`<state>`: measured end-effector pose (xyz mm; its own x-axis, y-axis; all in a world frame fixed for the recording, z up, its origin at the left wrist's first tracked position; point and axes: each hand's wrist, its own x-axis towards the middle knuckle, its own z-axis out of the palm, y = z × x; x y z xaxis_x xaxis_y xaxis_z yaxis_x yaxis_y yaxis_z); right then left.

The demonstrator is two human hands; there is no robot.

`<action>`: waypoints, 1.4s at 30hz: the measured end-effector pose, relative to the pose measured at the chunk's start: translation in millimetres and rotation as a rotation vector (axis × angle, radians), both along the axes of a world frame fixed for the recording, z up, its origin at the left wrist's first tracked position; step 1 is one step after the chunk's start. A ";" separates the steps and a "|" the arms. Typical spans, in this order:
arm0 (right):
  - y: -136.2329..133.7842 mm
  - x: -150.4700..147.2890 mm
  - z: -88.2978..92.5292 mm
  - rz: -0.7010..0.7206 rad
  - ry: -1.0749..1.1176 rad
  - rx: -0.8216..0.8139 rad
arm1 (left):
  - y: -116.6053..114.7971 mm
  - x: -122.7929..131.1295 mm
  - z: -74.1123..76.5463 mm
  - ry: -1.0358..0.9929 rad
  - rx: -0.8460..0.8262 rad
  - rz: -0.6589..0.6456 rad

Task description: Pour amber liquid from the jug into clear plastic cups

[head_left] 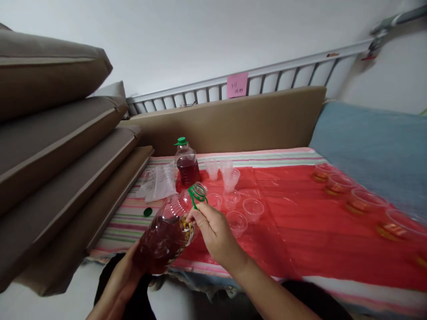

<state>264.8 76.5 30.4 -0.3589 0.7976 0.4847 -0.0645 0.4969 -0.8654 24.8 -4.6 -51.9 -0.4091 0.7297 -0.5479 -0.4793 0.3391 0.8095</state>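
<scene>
A big clear plastic jug (163, 235) of dark red liquid, with small yellowish pieces in it, is tilted toward the clear plastic cups (253, 208) on the red sheet. My left hand (131, 264) supports the jug from below at its base; its fingers are mostly hidden behind it. With thumb and fingers closed, my right hand (213, 231) grips the green handle ring at the uncapped neck. The jug's mouth is above the nearest cups. A loose green cap (147, 212) lies on the striped cloth, left of the jug.
Behind stands a second jug (187, 166) with a green cap, beside stacked cups (230, 178). Papers in plastic (160, 182) lie to its left. Cups of amber liquid (365, 201) line the right side of the red plastic sheet (293, 213). Large cushions (60, 129) are piled at left.
</scene>
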 end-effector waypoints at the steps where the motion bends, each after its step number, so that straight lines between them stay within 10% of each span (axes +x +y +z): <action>1: -1.2 -1.3 9.8 0.002 -0.009 0.016 | 5.0 2.3 -5.3 -0.030 0.039 0.001; 6: -7.3 -15.1 35.3 -0.019 -0.055 0.061 | 37.1 7.1 -31.1 -0.060 0.213 0.086; 14: -11.0 -37.5 17.0 -0.102 -0.157 0.034 | 75.1 12.7 -61.2 0.106 0.260 0.053; 24: -22.0 -78.9 16.7 -0.116 -0.304 0.223 | 44.8 5.6 20.3 0.837 0.659 -0.185; 28: -25.2 -81.2 14.0 -0.186 -0.257 0.385 | 51.2 13.0 26.9 1.315 0.665 -0.185; 36: -10.0 -1.4 -69.0 -0.525 -0.938 0.078 | 56.4 8.5 26.4 1.433 0.609 -0.191; 42: -1.6 -1.8 -106.7 -0.582 -1.339 -0.082 | 57.4 8.9 25.9 1.425 0.620 -0.192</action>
